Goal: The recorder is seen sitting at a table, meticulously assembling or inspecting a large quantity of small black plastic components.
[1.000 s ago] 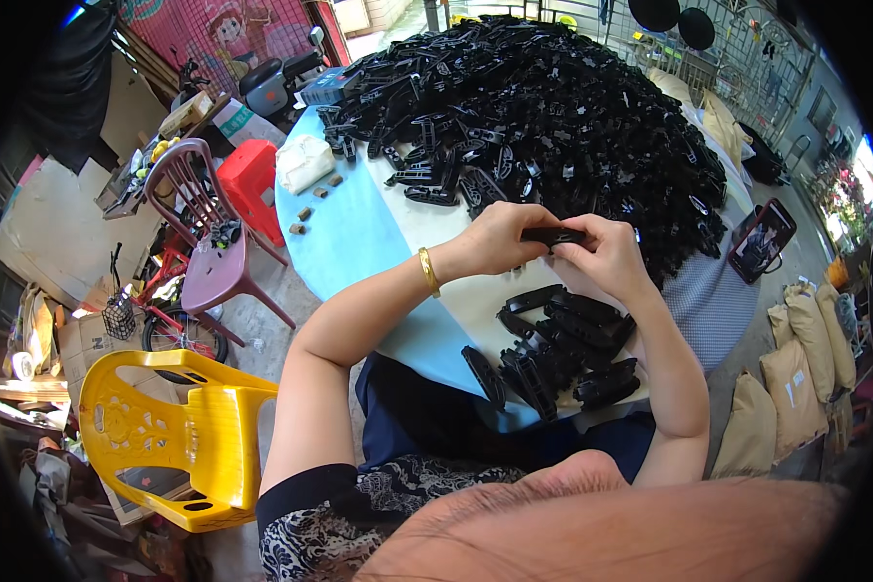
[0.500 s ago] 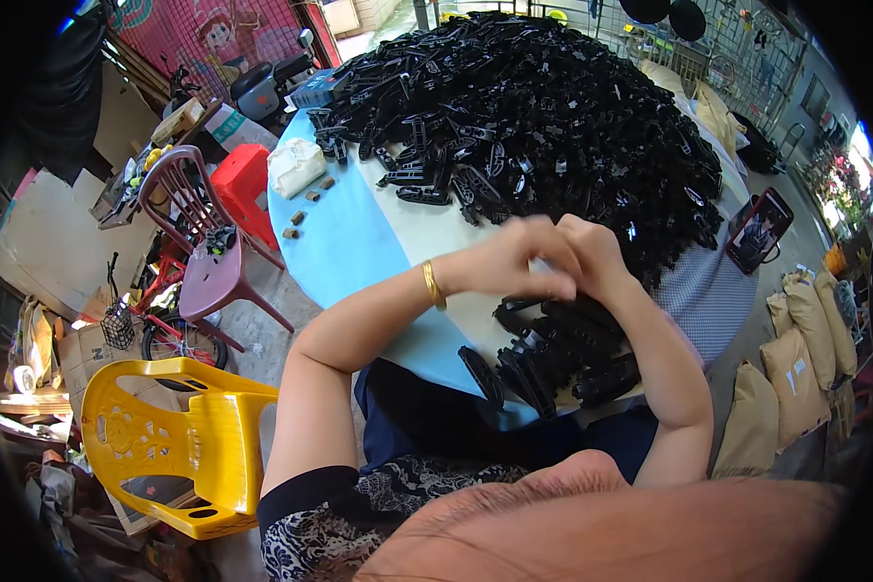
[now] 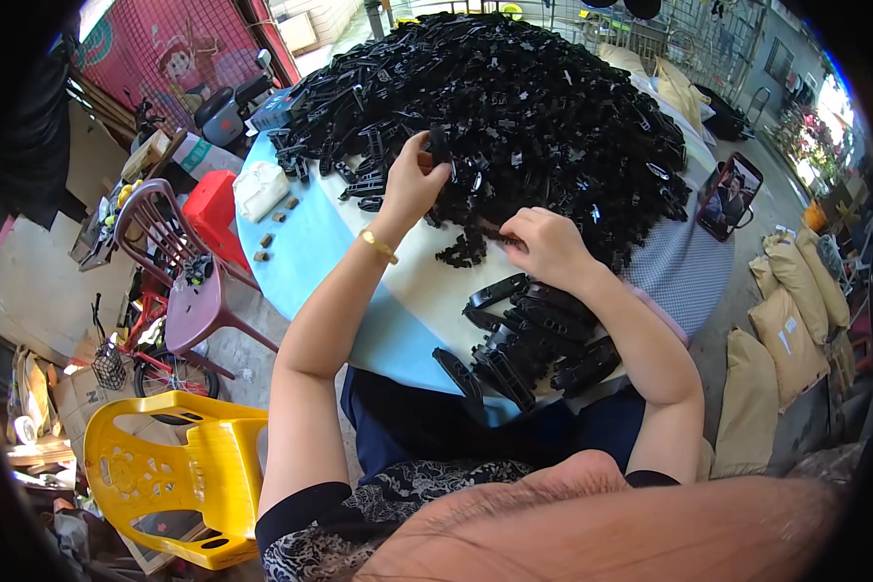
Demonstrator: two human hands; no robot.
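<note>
Head view: left hand (image 3: 412, 184) grip pinches a black part (image 3: 439, 145) at pile (image 3: 514, 107) edge; right hand (image 3: 548, 247) grip curled, contents unclear. Parts look light, stiff; hold mid-body.

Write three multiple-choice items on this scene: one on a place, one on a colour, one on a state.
1. Where does the smaller stack of black parts lie?
A. on the table edge nearest the person
B. on the yellow chair
C. on the floor

2. What colour is the chair at lower left?
A. green
B. yellow
C. white

3. What is the left hand doing?
A. resting flat on the cloth
B. hanging off the table
C. pinching a black part at the big heap

Key: 1 A, the stack sits by the near rim below the right hand. 2 B, its plastic is plainly yellow. 3 C, fingers close round a part.
</note>
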